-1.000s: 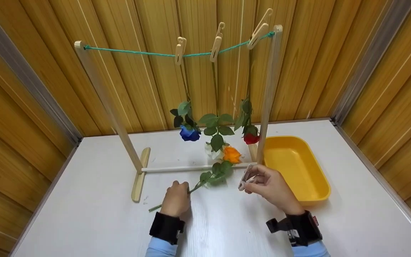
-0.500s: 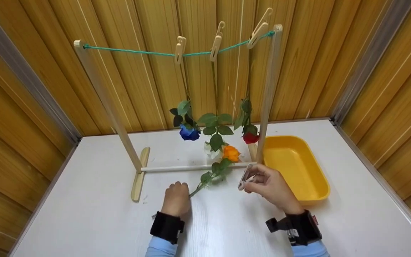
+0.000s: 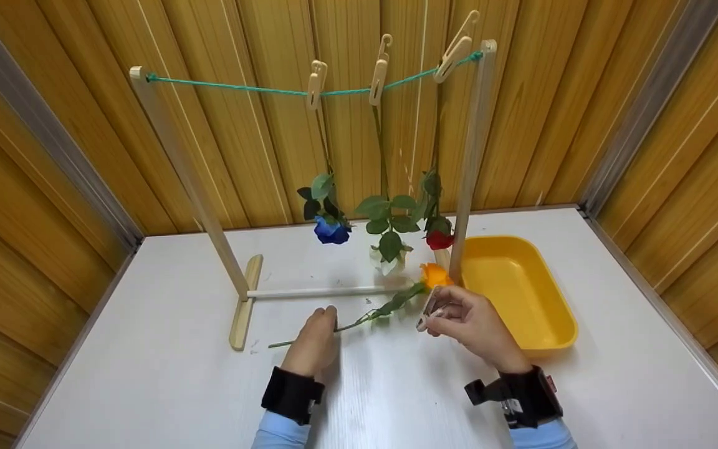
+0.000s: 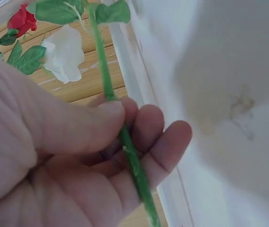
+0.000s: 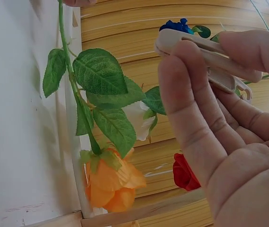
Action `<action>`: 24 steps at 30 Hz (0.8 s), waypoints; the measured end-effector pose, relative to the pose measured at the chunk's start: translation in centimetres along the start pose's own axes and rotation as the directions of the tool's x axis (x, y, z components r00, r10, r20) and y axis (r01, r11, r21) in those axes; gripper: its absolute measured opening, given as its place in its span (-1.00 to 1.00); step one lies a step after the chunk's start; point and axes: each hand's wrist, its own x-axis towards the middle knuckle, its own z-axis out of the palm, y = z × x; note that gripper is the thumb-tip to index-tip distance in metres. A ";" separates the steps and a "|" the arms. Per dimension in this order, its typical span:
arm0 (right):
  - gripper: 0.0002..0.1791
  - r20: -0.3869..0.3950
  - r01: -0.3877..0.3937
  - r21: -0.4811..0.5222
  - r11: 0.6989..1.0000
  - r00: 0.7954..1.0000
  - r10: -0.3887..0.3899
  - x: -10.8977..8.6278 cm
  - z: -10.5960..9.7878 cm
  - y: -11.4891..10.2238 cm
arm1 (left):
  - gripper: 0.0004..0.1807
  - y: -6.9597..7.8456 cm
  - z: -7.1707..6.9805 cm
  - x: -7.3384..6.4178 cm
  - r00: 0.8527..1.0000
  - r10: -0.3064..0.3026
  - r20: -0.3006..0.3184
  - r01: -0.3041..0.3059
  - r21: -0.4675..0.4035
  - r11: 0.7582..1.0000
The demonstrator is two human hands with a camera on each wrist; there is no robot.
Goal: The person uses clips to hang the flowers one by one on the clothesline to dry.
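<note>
My left hand (image 3: pixel 314 340) pinches the green stem (image 4: pixel 104 75) of an orange rose (image 3: pixel 435 275) between thumb and fingers. The stem's cut end sticks out left of the hand, while the bloom points right, close by my right hand (image 3: pixel 468 324). In that right hand a pale clothespin (image 5: pixel 219 59) is held between thumb and fingers. Behind, a blue rose (image 3: pixel 332 230), a white rose (image 3: pixel 389 259) and a red rose (image 3: pixel 439 238) hang head down, each stem clipped by a clothespin to a green cord (image 3: pixel 228 86).
The cord spans two wooden posts (image 3: pixel 187 174) (image 3: pixel 474 156) joined low down by a white rod (image 3: pixel 328 292). At the right stands a yellow tub (image 3: pixel 521 293) on the white table (image 3: pixel 147 374). Wood-patterned panels (image 3: pixel 259 37) enclose the back and sides.
The orange rose has swung right and slightly down, its bloom now near the right hand. My left hand has turned and shifted a little right. The right hand keeps its place with the clothespin.
</note>
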 end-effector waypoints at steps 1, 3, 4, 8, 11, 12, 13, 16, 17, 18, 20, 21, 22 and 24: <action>-0.68 0.001 0.000 0.001 1.000 1.000 0.000 0.0 0.0 0.0 | -0.77 0.0 -0.1 0.0 1.000 0.013 0.001 -0.013 0.005 1.000; -0.68 0.005 0.001 0.001 1.000 1.000 -0.001 0.0 0.0 -0.1 | -0.75 -0.1 -0.2 -0.1 0.999 0.034 0.008 -0.034 0.014 0.999; -0.69 0.006 0.005 -0.001 1.000 1.000 -0.005 0.0 0.0 -0.1 | -0.75 -0.2 -0.2 -0.1 0.999 0.043 0.010 -0.043 0.015 0.999; -0.71 0.003 0.018 -0.016 1.000 1.000 -0.018 0.0 0.1 0.2 | -0.74 -0.6 -0.4 -0.1 0.997 0.066 0.029 -0.067 0.005 0.998; -0.70 -0.006 0.018 -0.037 0.999 1.000 -0.018 0.1 0.2 0.3 | -0.74 -0.8 -0.4 -0.1 0.996 0.078 0.030 -0.078 -0.001 0.997; -0.69 -0.008 0.017 -0.042 0.999 1.000 -0.017 0.1 0.2 0.3 | -0.74 -0.8 -0.4 -0.1 0.996 0.087 0.021 -0.087 0.011 0.996; -0.69 -0.009 0.013 -0.045 0.999 1.000 -0.014 0.1 0.2 0.4 | -0.74 -0.8 -0.3 -0.1 0.996 0.094 0.007 -0.094 0.028 0.995; -0.66 -0.008 0.009 -0.050 0.999 1.000 -0.010 0.1 0.2 0.4 | -0.73 -0.8 -0.1 -0.1 0.991 0.117 -0.065 -0.110 0.099 0.989; -0.66 -0.007 0.008 -0.051 0.999 1.000 -0.009 0.2 0.2 0.4 | -0.73 -0.8 0.0 -0.1 0.988 0.122 -0.096 -0.109 0.128 0.986; -0.65 -0.006 0.009 -0.052 0.999 1.000 -0.009 0.2 0.2 0.4 | -0.73 -0.8 0.1 -0.1 0.984 0.127 -0.127 -0.107 0.158 0.982; -0.65 -0.006 0.010 -0.054 0.999 1.000 -0.010 0.2 0.2 0.4 | -0.73 -0.8 0.3 -0.1 0.974 0.133 -0.185 -0.093 0.208 0.974; -0.66 -0.006 0.013 -0.056 0.998 1.000 -0.014 0.2 0.2 0.4 | -0.74 -0.8 0.4 -0.1 0.967 0.141 -0.214 -0.089 0.235 0.968; -0.66 -0.007 0.014 -0.059 0.998 1.000 -0.015 0.2 0.2 0.4 | -0.75 -0.8 0.4 -0.1 0.960 0.148 -0.237 -0.084 0.259 0.962; -0.67 -0.008 0.018 -0.062 0.998 1.000 -0.018 0.2 0.3 0.3 | -0.75 -0.8 0.5 0.0 0.949 0.154 -0.274 -0.071 0.289 0.955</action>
